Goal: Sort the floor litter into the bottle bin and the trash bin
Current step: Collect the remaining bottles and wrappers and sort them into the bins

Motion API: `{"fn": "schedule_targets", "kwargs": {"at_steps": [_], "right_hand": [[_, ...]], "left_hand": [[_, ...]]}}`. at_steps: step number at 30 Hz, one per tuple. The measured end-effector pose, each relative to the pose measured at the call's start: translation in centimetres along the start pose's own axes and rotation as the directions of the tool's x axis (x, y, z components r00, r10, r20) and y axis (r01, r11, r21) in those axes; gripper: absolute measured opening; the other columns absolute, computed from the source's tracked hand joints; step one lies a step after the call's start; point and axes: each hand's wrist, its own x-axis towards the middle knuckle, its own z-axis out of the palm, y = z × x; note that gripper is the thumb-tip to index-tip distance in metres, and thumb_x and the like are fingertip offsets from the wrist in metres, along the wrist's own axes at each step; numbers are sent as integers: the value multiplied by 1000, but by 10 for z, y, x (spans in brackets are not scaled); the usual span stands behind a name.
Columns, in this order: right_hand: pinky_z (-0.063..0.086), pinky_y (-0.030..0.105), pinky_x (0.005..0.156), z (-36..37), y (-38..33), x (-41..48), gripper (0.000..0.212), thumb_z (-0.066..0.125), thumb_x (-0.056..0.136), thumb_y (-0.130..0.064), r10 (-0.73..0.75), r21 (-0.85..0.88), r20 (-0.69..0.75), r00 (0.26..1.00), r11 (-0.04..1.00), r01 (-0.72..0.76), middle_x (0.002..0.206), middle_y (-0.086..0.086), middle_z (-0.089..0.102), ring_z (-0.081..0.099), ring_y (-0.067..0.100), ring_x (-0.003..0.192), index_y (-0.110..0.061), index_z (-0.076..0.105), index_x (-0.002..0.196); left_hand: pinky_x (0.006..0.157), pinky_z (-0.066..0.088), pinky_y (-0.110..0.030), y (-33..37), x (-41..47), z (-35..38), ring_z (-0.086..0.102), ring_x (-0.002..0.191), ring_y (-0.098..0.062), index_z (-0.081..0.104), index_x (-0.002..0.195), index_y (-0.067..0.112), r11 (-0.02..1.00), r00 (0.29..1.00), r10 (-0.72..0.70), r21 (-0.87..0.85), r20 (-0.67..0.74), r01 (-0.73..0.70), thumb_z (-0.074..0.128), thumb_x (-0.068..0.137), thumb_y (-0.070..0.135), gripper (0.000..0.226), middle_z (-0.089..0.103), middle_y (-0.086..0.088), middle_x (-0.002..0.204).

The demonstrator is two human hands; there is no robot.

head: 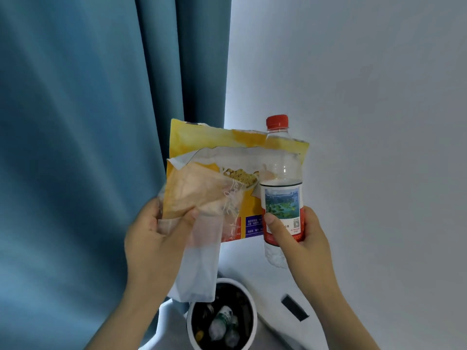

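Note:
My left hand (154,238) grips a bundle of wrappers: a torn yellow snack bag (227,145) with a clear plastic wrapper (202,251) hanging in front of it. In my right hand (300,246) is a clear plastic bottle (281,188), upright, with a red cap and a picture label; my thumb lies across the label. Both are held up at chest height, side by side and touching. Below them on the floor stands a round white bin (249,327) with a dark liner, holding several empty bottles.
A blue curtain (88,147) hangs along the left, reaching the floor beside the bin. A white wall (366,97) fills the right. A small dark rectangular object (294,307) lies to the right of the bin.

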Motion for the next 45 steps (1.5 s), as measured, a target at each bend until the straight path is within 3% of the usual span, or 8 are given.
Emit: {"fn": "schedule_targets", "kwargs": {"at_steps": [12,17,20,24,34,38,41,45], "right_hand": [[49,11,61,39,256,-71,31,69,79,-44,54,-77,82,995,996,-48,86,-26,67,65,-6,79,-32,55,104],[47,8,59,25,341,-120,30,69,80,-47,53,-113,86,995,993,-43,85,-18,68,65,-6,77,-31,56,102],[46,14,60,15,375,-146,32,68,81,-50,106,-166,85,991,982,-90,87,-15,67,65,-2,76,-29,57,102],[46,21,61,14,418,-166,36,65,82,-52,221,-251,103,970,949,-190,90,-10,66,64,6,80,-25,55,103],[42,18,56,65,506,-141,42,64,85,-50,471,-319,69,880,846,-427,99,-3,62,59,5,80,-21,48,112],[56,37,78,92,536,-132,50,67,81,-48,623,-283,68,779,761,-584,101,2,65,65,18,89,-17,51,117],[55,35,78,96,547,-124,49,68,79,-46,641,-357,72,764,732,-581,98,1,63,65,17,87,-17,51,115],[48,30,68,94,554,-116,53,66,81,-44,635,-426,29,772,706,-565,104,5,61,61,17,88,-12,49,121]], "left_hand": [[51,42,-7,-218,-114,23,56,62,1,58,75,24,993,996,-33,110,-85,42,72,80,21,16,63,11,79],[56,42,-22,-296,-195,27,54,64,-11,55,75,24,995,982,-41,85,-186,58,72,81,23,18,61,3,71],[56,41,-22,-323,-228,32,53,69,-23,53,79,11,996,969,-45,68,-244,63,71,81,24,22,61,-10,76],[51,35,-14,-362,-244,37,50,68,-27,52,79,5,989,947,-58,109,-317,98,71,82,23,27,57,-10,72],[50,29,-19,-446,-215,51,45,57,-8,47,79,16,943,958,-29,311,-285,121,67,84,20,21,46,13,63],[52,23,-28,-464,-210,54,41,61,-18,45,76,17,917,967,13,388,-254,89,66,85,20,23,47,6,66],[57,33,-28,-478,-205,48,49,67,-24,49,81,14,893,974,2,439,-226,100,64,87,22,18,55,0,74],[55,36,-25,-482,-203,45,50,67,-18,50,85,17,904,968,-23,408,-251,128,64,87,24,15,56,3,79]]}}
